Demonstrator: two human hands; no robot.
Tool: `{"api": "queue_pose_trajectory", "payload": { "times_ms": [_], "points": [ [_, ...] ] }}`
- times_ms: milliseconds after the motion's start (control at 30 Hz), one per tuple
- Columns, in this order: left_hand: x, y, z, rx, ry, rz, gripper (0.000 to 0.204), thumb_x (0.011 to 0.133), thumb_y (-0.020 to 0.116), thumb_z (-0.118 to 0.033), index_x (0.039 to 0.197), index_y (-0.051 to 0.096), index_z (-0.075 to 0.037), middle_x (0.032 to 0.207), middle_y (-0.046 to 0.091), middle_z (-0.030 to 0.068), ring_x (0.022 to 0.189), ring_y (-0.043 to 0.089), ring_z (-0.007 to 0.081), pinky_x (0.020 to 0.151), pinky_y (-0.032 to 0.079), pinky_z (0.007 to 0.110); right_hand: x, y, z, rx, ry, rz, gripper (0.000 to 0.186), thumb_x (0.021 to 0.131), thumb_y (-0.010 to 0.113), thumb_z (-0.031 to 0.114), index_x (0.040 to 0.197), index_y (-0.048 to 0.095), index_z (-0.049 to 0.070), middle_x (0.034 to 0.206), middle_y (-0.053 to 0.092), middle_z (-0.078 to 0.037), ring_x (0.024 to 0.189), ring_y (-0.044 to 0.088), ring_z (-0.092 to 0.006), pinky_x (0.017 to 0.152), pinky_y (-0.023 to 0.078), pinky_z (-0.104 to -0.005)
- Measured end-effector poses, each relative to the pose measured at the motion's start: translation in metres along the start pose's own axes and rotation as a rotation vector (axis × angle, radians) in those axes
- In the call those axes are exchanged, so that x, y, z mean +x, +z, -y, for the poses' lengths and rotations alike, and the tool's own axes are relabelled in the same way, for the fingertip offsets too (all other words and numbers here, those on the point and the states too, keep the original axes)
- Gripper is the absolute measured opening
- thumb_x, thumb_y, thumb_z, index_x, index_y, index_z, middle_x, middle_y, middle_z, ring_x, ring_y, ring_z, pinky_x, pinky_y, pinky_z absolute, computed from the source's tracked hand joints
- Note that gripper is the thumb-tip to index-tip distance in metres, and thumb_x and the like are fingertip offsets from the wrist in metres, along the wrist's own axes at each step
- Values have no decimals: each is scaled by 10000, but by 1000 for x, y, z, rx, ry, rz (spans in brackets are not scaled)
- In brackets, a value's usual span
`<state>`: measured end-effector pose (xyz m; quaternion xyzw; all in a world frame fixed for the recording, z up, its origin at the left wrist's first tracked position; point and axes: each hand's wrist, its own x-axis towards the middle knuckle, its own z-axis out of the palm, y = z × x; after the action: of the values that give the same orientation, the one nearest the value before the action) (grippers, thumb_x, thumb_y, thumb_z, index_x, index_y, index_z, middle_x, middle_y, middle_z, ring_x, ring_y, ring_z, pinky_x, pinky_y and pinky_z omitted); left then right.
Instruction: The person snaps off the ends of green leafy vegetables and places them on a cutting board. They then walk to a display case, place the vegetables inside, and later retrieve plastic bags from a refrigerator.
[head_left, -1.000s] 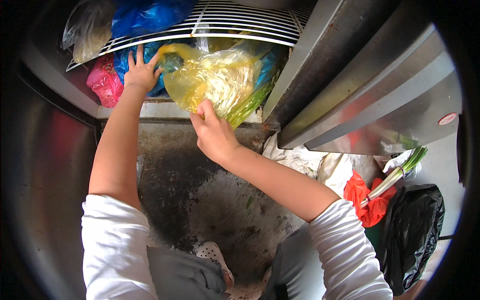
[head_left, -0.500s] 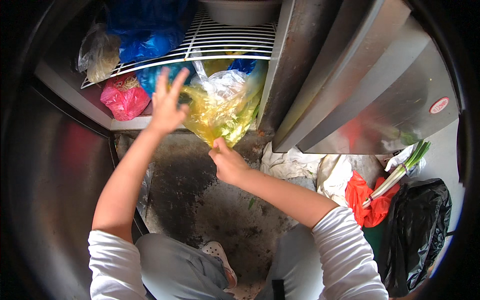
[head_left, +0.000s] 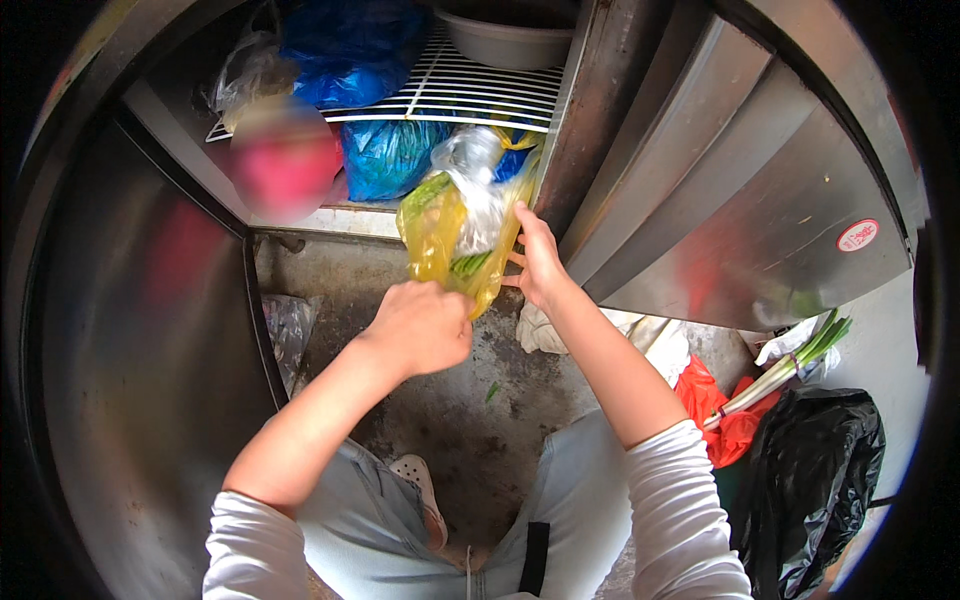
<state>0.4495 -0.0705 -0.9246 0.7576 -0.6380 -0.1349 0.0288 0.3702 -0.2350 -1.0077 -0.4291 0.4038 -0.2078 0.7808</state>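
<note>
My left hand (head_left: pixel 425 328) is closed on the lower edge of a translucent yellow plastic bag (head_left: pixel 432 232) in front of the cabinet's lower compartment. Green stalks (head_left: pixel 468 264) and a clear plastic bag (head_left: pixel 482 205) show in and against the yellow one. My right hand (head_left: pixel 538 262) is at the yellow bag's right side, fingers apart, its fingertips close to or touching the plastic; the exact contact is hidden. Behind the yellow bag, under the rack, sits a blue bag (head_left: pixel 388 160). To its left a pink bag (head_left: pixel 285 165) appears blurred.
A white wire rack (head_left: pixel 480 92) above holds blue bags (head_left: pixel 350 55) and a grey basin (head_left: pixel 508 38). Steel doors stand open at left (head_left: pixel 150 330) and right (head_left: pixel 740 210). Spring onions (head_left: pixel 780 372), a red bag (head_left: pixel 700 390) and a black bag (head_left: pixel 815 480) lie at right.
My left hand has come down from near the rack and now grips the yellow bag's lower edge. The right hand has let go there and moved up to the bag's right side.
</note>
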Motion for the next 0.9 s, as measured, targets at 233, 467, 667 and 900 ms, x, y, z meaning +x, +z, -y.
{"api": "queue_pose_trajectory", "payload": {
  "times_ms": [233,467,667,900],
  "points": [
    [-70,-41,-19,-39,-112,201,202,712,503,-160,691,644,-16,637,613,200,675,638,359,703,513,422,5,-15,-12,-221,124,90,818,811,566,340,1410,61,108,1365,292,-205,1196,393,-391,932,345,-583],
    [-91,11,-28,-241,-50,656,215,700,489,-167,757,640,-25,697,612,207,756,616,370,704,483,449,33,-6,-53,-380,-82,20,576,772,544,15,1298,312,47,968,581,-133,773,616,-230,607,521,-386],
    [-92,99,-23,-432,98,898,251,696,502,-172,763,648,21,774,625,212,770,603,367,682,471,441,47,-23,-113,-376,48,-24,92,758,548,-35,790,630,-12,719,594,-83,546,520,-161,477,409,-323],
    [-98,81,-50,-495,162,1163,276,694,459,-153,777,642,37,752,618,221,748,601,360,671,461,440,10,-39,-92,-537,44,249,245,757,384,-72,766,613,14,643,565,-56,476,466,-130,446,389,-272]
  ]
}}
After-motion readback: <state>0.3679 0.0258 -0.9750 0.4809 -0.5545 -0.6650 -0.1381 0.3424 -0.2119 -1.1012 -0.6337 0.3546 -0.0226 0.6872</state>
